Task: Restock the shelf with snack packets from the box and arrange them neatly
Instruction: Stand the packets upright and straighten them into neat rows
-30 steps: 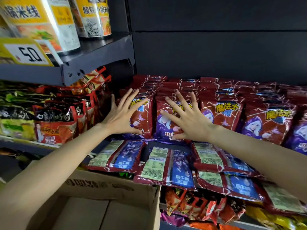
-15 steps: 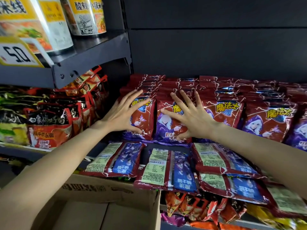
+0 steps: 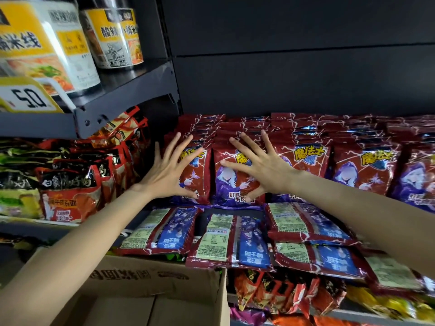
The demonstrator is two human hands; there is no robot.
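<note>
Red-and-purple snack packets stand upright in rows on the dark shelf [image 3: 207, 215]. My left hand [image 3: 168, 169], fingers spread and straight, presses the front packet of the leftmost row [image 3: 200, 182]. My right hand [image 3: 261, 168], also spread flat, presses the front packet of the second row [image 3: 231, 182]. In front of the rows, several of the same packets lie flat, back side up [image 3: 231, 243], along the shelf's front edge. The open cardboard box [image 3: 150, 276] sits below my left forearm; its visible inside shows only bare flaps.
More upright packet rows [image 3: 367, 170] fill the shelf to the right. Noodle packs [image 3: 70, 196] crowd the left bay. Noodle tubs [image 3: 115, 36] and a yellow price tag [image 3: 28, 97] occupy the upper-left shelf. Orange snack packs [image 3: 277, 292] sit on the shelf below.
Both hands stay spread flat on the front packets. The view has shifted slightly, and the right hand's fingers have moved a little left across the second-row packet.
</note>
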